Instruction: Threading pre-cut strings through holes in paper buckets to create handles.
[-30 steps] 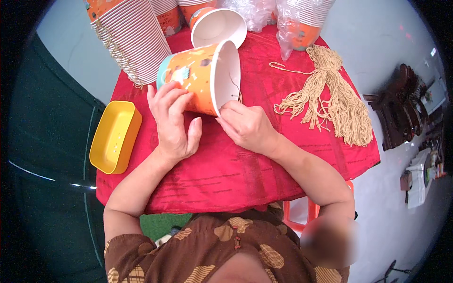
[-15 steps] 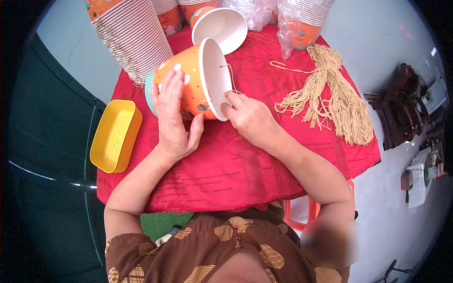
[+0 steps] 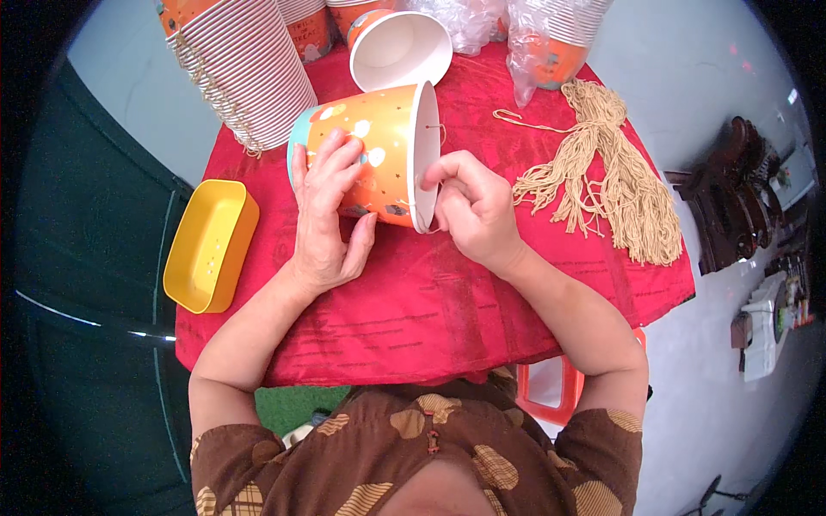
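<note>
An orange paper bucket (image 3: 383, 138) with a teal base and white rim is tipped on its side over the red tablecloth, its mouth facing right. My left hand (image 3: 327, 193) grips its side, fingers across the wall and thumb underneath. At the rim, my right hand (image 3: 477, 211) has curled, pinched fingers around a thin tan cord. Part of that cord (image 3: 443, 134) comes through a hole near the rim and loops at the mouth. Where the rest runs is mostly hidden by the right hand.
A tall nested stack of buckets (image 3: 245, 77) stands at the far left. Behind lies another open bucket (image 3: 403, 53), beside plastic-wrapped stacks (image 3: 559, 52). A bundle of tan cords (image 3: 615, 181) rests at right. The yellow tray (image 3: 211, 249) at left holds small pale bits.
The bucket has shifted right and slightly down, its mouth turning more squarely to the right. My right hand has moved right with it, its fingers now more curled. My left hand stays on the bucket.
</note>
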`<state>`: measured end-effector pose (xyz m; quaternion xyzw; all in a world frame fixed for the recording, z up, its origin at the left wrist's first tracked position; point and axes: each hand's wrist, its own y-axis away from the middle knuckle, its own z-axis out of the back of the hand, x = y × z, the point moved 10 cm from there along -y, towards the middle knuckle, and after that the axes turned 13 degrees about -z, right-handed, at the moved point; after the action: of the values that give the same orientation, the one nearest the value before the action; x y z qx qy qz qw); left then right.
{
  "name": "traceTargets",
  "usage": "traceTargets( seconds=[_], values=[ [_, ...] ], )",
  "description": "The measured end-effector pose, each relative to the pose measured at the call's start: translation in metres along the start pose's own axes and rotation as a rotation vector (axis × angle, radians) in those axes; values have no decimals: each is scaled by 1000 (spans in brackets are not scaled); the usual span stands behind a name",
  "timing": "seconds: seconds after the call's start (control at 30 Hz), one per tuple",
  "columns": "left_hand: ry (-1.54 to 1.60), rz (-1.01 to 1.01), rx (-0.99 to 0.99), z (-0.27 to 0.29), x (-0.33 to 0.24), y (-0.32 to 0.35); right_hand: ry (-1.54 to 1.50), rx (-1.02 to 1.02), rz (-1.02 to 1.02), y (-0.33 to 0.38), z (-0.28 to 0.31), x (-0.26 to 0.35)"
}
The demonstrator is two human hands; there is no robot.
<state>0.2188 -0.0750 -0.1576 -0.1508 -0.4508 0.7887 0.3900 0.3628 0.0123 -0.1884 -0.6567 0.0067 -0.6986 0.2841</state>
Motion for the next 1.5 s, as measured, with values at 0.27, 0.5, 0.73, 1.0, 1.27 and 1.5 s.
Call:
traceTargets(
  seconds=[0.27,0.5,0.73,1.0,1.27,1.5],
  values=[
    [6,-10,-2,-2,1,1,-210,284,-111,6,-24,-3],
    [-9,1,8,-3,-1,-1,-149,231,-54,5,-21,-1],
    [-21,15,9,-1,0,1,-381,337,-203,8,-30,-4],
    [-77,19,-56,4,-8,-9,94,161,120,11,-20,16],
    [-129,-8,36,-1,-21,-13,295,59,476,26,-26,45],
    [-121,16,33,1,-18,-10,128,76,75,7,-12,10]
  ],
)
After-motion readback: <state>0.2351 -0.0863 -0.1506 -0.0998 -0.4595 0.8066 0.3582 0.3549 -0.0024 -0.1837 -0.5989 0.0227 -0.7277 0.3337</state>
